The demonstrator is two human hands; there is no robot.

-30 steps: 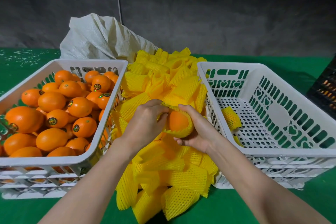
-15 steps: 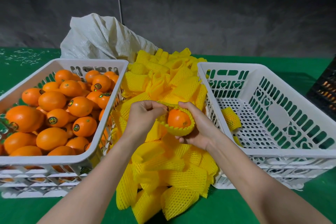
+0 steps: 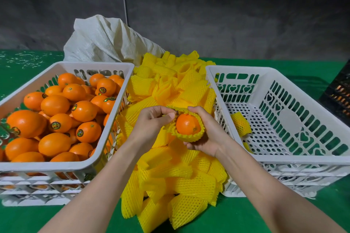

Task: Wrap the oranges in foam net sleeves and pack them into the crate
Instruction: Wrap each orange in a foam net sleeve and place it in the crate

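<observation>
Orange (image 3: 188, 126) now barer in sleeve (image 3: 189, 137); green tabletop (image 3: 22, 219), perhaps concrete wall (image 3: 227, 15).

Right grip (image 3: 210, 134) cups an orange (image 3: 187, 124) half seated in a yellow foam net sleeve (image 3: 189, 137). Left grip (image 3: 151, 121) pinches the sleeve's upper edge. Both are above the sleeve pile (image 3: 189, 185), between the full crate (image 3: 66, 165) and the right crate (image 3: 303, 159), on the green table (image 3: 236, 217).
</observation>
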